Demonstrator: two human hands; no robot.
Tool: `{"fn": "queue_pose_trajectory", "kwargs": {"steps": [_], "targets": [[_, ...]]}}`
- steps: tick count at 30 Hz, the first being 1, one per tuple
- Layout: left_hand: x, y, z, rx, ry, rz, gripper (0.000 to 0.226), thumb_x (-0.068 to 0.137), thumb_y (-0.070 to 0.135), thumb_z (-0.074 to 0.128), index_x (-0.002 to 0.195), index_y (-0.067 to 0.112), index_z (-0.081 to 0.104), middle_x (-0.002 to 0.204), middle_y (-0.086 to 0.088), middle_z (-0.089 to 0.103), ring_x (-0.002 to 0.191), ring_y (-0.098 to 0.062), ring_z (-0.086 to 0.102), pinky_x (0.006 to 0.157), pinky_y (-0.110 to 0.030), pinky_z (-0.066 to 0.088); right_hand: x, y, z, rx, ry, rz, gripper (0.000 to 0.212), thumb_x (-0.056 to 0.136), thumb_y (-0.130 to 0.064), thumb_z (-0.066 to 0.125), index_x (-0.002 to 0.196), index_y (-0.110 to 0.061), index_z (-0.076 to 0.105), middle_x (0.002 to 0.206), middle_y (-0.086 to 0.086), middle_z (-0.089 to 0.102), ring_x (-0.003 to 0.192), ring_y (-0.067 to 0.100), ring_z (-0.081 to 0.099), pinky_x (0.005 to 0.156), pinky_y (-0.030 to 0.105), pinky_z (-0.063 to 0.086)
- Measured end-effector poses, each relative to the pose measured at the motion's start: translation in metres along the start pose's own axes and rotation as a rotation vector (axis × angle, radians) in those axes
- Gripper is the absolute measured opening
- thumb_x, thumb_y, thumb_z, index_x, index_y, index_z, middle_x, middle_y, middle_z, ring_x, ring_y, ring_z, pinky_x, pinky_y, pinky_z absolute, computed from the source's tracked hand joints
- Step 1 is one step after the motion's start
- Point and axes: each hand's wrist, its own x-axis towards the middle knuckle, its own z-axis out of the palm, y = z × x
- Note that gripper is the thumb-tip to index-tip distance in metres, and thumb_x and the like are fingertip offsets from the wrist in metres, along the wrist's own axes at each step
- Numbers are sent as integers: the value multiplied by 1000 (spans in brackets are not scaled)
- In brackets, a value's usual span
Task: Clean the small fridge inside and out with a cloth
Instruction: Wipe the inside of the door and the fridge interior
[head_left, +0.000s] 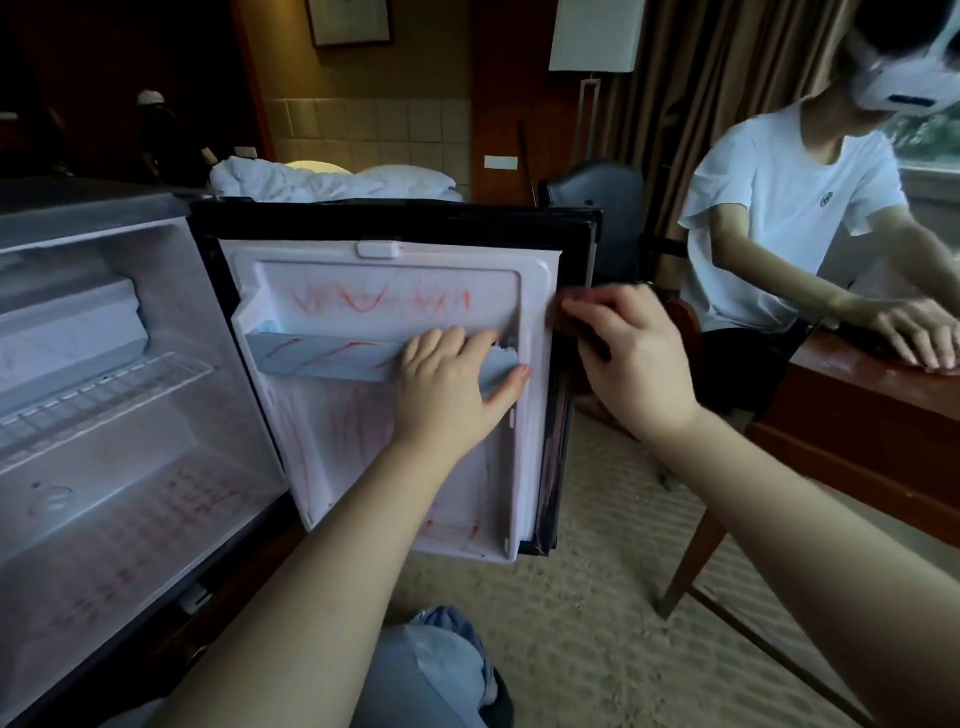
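The small fridge stands open at our left, its door swung out in front of us, the inner lining streaked with red marks. Our left hand grips the door shelf near its right end, fingers curled over the top rim, thumb on the front. Our right hand holds the door's free edge, fingers hooked round it. Something pale shows by the left fingertips; whether it is a cloth we cannot tell. A seated person leans on a wooden desk at right
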Motion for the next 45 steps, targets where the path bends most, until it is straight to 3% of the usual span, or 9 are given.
{"fn": "queue_pose_trajectory", "kwargs": {"steps": [2,8,12,16,22,26,36,41,45], "targets": [[0,3,1,32,-17,-23,53,83,64,47,94,17,69,76,-7,57,77,-30,53,75,-38,38,14,2,-6,-9,65,-36,21,89,0,61,109,0,70,108,14,64,94,29,56,85,26,45],[3,14,-2,106,-84,-88,61,75,72,41,89,18,66,72,-8,56,76,-31,54,74,-36,42,-22,8,25,-72,-60,-77,31,95,-12,57,123,1,62,121,21,58,116,35,50,102,39,41],[6,14,0,110,-88,-85,60,74,69,41,90,17,66,71,-9,57,74,-31,55,73,-36,44,-72,6,39,-30,-147,-26,27,91,-8,63,117,0,66,112,20,60,102,33,52,90,42,47],[2,13,-2,128,-76,-82,58,75,67,42,90,17,66,72,-9,57,76,-31,55,75,-37,44,-83,12,34,-43,-319,-160,23,93,-6,56,111,2,67,105,20,61,91,35,55,81,42,50],[-2,14,-3,125,-23,-111,54,77,66,47,83,16,65,70,-10,54,74,-31,51,75,-38,39,13,5,4,-73,-36,-100,22,92,-5,58,110,1,67,105,18,60,93,33,50,83,33,43],[-3,13,-3,139,-12,-95,51,76,65,49,82,17,64,69,-9,54,74,-31,52,74,-38,37,-8,-6,18,-45,9,-50,22,92,-7,59,110,2,68,107,16,63,95,31,50,86,31,43],[2,16,1,192,-30,-83,56,76,66,43,84,15,66,68,-11,58,70,-31,55,73,-37,45,-99,7,41,7,-345,-121,21,84,3,64,104,2,70,97,17,63,80,33,55,69,42,52],[0,15,1,206,21,-73,51,76,64,51,83,15,66,66,-12,55,69,-32,54,73,-38,44,-8,5,15,28,9,-79,20,88,1,61,106,3,69,106,14,66,89,31,56,80,31,47],[-3,14,1,210,38,-62,49,76,63,52,82,15,65,66,-12,54,69,-32,54,73,-38,43,-7,-6,23,42,123,-48,18,91,-1,59,104,4,70,105,15,66,93,30,58,86,25,45]]}}
